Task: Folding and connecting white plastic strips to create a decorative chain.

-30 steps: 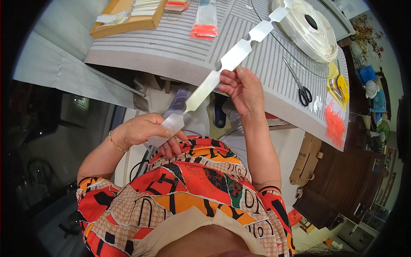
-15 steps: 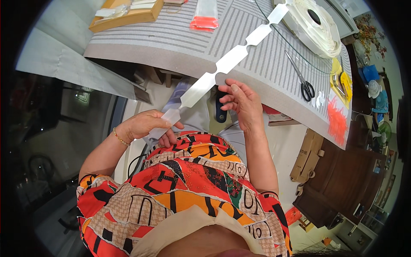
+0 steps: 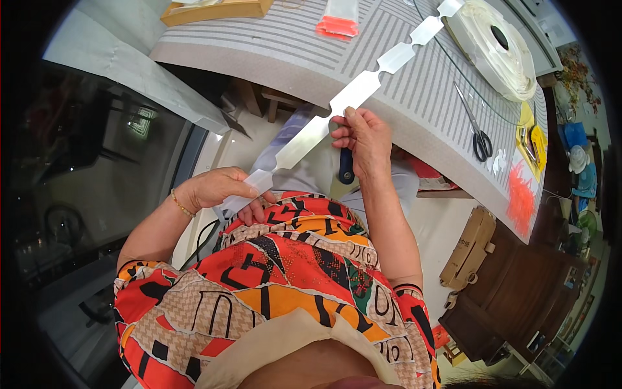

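Note:
A long shiny white notched strip runs slantwise from the roll at the back right, across the table edge, down to my lap. My left hand is closed on its lower end, thumb on top. Further up, my right hand pinches the strip's edge by a notch, with the thumb over it and the other fingers curled below. Beyond the table edge, a dark-blue handle-like thing shows under my right hand; its kind is unclear.
On the striped tablecloth lie black-handled scissors, a yellow packet with tools, orange-red fibres and a clear bag with an orange-red end. A wooden tray stands at the far left. A cardboard box is at right.
My right hand has moved slightly up and in, from beside the strip onto its edge. The view has shifted, so the table sits further right. My left hand keeps its hold.

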Available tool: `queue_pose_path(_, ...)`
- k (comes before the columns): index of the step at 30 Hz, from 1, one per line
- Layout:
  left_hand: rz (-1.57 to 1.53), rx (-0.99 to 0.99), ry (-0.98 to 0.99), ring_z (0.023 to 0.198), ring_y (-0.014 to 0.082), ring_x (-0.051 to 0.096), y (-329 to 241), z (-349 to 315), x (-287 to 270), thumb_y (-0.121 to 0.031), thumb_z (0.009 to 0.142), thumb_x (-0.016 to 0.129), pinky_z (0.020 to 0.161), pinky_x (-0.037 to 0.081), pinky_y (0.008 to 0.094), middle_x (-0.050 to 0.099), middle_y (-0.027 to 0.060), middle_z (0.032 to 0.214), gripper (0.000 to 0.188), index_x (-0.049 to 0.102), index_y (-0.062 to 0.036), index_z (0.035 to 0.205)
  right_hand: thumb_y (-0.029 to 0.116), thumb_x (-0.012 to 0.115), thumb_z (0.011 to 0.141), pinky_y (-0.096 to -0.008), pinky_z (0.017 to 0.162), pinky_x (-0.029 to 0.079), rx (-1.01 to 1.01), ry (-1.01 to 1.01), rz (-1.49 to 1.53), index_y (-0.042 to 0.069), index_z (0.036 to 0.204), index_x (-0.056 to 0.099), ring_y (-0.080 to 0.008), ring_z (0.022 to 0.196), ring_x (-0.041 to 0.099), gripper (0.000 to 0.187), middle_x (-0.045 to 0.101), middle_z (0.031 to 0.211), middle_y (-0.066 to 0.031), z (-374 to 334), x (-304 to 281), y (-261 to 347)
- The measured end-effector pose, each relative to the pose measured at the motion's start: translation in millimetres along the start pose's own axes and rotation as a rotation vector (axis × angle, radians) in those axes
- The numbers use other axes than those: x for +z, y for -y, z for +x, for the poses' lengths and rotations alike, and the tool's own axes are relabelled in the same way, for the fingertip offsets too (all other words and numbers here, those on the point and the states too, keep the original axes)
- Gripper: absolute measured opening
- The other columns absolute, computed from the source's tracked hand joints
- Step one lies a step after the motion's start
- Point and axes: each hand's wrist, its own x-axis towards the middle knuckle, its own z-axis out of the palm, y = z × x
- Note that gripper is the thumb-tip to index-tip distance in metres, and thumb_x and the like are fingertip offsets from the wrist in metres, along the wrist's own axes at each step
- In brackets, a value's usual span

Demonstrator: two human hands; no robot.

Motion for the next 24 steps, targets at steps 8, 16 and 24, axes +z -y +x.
queue_pose_path(8,-0.126,0.111,-0.208,0.071,0.0239,0.071,-2,36,-14,-0.020,0.099,0.051,0.059,0.058,0.0289,0.071,0.0263,0.095,0.038,0.060,0.0103,0.120,0.011,0.061,0.094,-0.0234,0.055,0.051,-0.025,0.063,0.105,0.000,0.091,0.062,-0.0130,0.063,0.059,0.012,0.065,0.078,-0.0103,-39,6,11)
queue_pose_path(16,-0.227,0.495,-0.212,0.079,0.0213,0.070,-14,135,18,-0.035,0.103,0.049,0.062,0.056,0.0290,0.071,0.0179,0.106,0.047,0.057,0.0038,0.128,0.008,0.063,0.093,-0.0238,0.061,0.051,0.158,0.008,0.025,0.002,0.093,0.064,-0.0131,0.065,0.056,0.006,0.064,0.082,-0.0085,-88,-30,-50)
queue_pose_path(24,-0.229,0.434,0.068,0.092,0.0203,0.068,-24,157,52,-0.056,0.102,0.041,0.077,0.055,0.0292,0.069,0.0174,0.114,0.064,0.059,0.0004,0.126,0.010,0.065,0.093,-0.0235,0.065,0.051,0.105,0.010,-0.115,0.002,0.089,0.066,-0.0117,0.068,0.055,0.009,0.065,0.084,-0.0066,-89,-46,-59)
